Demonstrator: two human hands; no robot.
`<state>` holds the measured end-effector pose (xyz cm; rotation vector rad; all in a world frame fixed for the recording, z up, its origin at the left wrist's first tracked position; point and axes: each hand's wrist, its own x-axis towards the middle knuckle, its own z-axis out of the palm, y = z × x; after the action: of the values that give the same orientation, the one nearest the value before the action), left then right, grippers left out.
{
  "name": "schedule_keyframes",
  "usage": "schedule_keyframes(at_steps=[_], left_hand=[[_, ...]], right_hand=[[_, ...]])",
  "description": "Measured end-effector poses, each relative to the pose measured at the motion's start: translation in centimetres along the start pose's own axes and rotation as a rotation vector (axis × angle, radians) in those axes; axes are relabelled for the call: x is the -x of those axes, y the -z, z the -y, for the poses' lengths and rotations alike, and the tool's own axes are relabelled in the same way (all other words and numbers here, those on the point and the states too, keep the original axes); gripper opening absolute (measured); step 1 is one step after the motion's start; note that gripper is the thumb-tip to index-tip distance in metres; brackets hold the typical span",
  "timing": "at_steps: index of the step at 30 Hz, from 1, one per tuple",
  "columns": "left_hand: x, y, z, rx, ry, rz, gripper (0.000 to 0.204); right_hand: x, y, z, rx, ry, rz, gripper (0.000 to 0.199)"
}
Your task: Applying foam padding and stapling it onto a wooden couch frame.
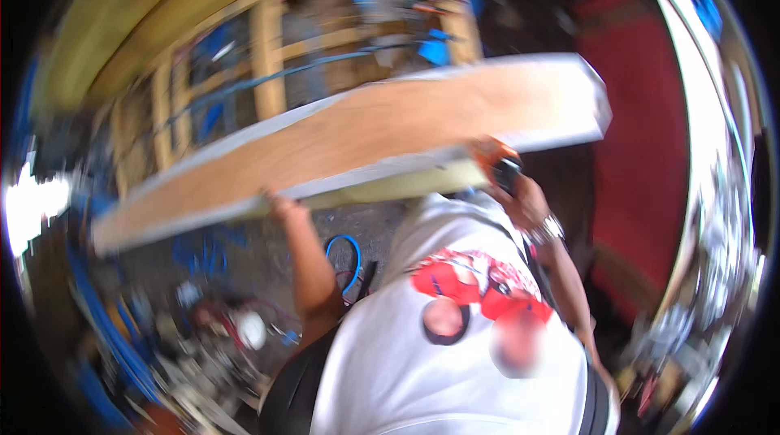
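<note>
A long wooden board [349, 138] runs slantwise across the middle of the blurred fisheye view, its low end toward the left edge and its high, squared-off end toward the upper right; its broad face is reddish-brown and its near long edge is pale. The left hand [279, 206] comes up on a bare forearm from below and meets the board's near edge about a third of the way along from the low end, fingers curled over that edge — clamped on it, as far as the blur lets one judge. The right hand [520, 191] is raised at the same near edge but well toward the high end, so the two hands sit far apart along the board. It is closed around an orange and black tool [497, 163] whose body presses against or lies just under the board's edge; which of the two cannot be told. A metal wristwatch [548, 229] circles the right wrist. Below the hands spreads a white shirt [422, 354] with a red and white print on the chest. Behind the board stands an open timber frame [268, 53] of pale studs, with blue cable strung across it. A red wall [642, 134] fills the right side. Under the board's low end, a blue hose [345, 252] loops over the cluttered floor [203, 329] amid indistinct tools and debris.
</note>
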<state>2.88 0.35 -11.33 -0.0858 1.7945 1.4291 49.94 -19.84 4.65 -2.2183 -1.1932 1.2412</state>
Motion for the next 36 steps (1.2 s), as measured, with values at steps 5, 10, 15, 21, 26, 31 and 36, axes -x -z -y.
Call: schedule_keyframes(at_steps=[5,10,15,21,26,31,36], left_hand=[[6.0,-5.2,-1.1,-0.708,-0.883,-0.197,0.053],[19.6,-11.6,7.9,-0.835,-1.045,1.165,0.043],[37.6,-16.6,19.4,-0.987,-1.583,1.713,0.074],[48.2,-19.9,28.2,-1.345,-1.892,1.548,0.063],[48.5,-21.1,29.2,-1.39,-1.919,1.551,0.043],[49.0,-21.7,28.2,-1.396,-2.068,1.647,0.033],[49.7,-20.5,28.9,-1.519,-1.903,1.465,0.044]], right_hand=[[2.2,0.4,-2.5,-0.021,0.177,-0.078,0.062],[7.6,2.5,-6.8,-0.046,-0.018,-0.095,0.066],[13.0,3.0,-13.8,-0.172,-0.318,-0.193,0.062],[16.3,2.1,-22.5,-0.393,-0.474,-0.44,0.062],[16.7,0.8,-28.9,-0.556,-0.551,-0.515,0.061],[16.6,2.0,-33.0,-0.483,-0.612,-0.546,0.069],[14.7,5.9,-35.1,-0.507,-0.534,-0.57,0.061]])
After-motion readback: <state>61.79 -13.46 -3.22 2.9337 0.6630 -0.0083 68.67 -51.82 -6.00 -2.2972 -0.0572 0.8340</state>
